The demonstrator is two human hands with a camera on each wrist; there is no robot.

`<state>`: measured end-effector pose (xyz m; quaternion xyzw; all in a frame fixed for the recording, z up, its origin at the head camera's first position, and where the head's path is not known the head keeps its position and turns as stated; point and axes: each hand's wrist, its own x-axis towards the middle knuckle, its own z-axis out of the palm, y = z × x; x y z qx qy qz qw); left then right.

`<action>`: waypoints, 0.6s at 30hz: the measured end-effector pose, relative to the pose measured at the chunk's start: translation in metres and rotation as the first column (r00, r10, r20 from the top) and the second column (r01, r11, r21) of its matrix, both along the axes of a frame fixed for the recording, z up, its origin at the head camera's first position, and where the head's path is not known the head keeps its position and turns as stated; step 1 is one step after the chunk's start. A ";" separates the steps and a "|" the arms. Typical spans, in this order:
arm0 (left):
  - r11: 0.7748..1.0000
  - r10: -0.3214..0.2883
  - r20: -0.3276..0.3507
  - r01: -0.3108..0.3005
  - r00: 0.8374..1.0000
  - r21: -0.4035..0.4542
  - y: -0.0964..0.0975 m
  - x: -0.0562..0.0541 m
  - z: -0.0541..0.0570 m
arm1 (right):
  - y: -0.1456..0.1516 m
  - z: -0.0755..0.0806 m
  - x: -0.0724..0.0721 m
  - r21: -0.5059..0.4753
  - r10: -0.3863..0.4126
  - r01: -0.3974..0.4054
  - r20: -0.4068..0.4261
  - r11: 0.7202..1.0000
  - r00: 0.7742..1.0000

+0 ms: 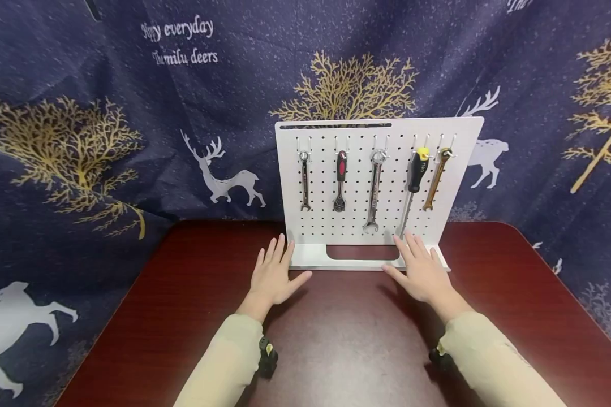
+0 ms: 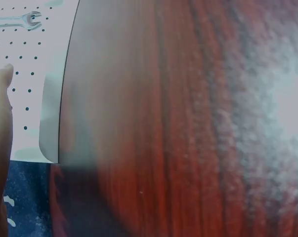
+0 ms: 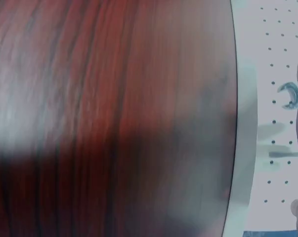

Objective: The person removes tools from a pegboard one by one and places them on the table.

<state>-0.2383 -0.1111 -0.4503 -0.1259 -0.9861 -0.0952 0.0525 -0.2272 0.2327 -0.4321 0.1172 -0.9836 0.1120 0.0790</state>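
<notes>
A white pegboard (image 1: 358, 217) stands upright on the table, with tools hanging from its hooks. From left to right hang a small combination wrench (image 1: 305, 181), a ratchet wrench (image 1: 341, 168) with a red and black handle, a larger combination wrench (image 1: 374, 189), a screwdriver (image 1: 417, 172) with a black and yellow handle, and a brass-coloured wrench (image 1: 436, 183). My left hand (image 1: 272, 277), fingers spread, is by the board's lower left corner. Spread likewise, my right hand (image 1: 424, 276) is at the lower right, below the screwdriver. Neither holds anything; whether they touch the base cannot be told.
The dark red wooden table (image 1: 356, 328) reaches back to a blue patterned cloth (image 1: 224, 113) hanging behind. The pegboard's white base (image 1: 308, 255) has a cut-out at its middle. A dark wrist device (image 1: 267, 357) sits at the left sleeve.
</notes>
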 end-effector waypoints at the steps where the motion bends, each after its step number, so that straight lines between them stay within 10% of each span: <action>1: 1.000 0.001 0.001 -0.001 1.000 0.010 0.000 0.000 0.001 | -0.002 0.000 -0.001 -0.015 0.004 -0.004 0.000 1.000 1.000; 18: 0.962 0.001 -0.048 0.013 0.999 0.274 0.004 -0.023 0.036 | -0.051 0.012 -0.016 -0.264 0.108 -0.108 -0.012 0.958 0.994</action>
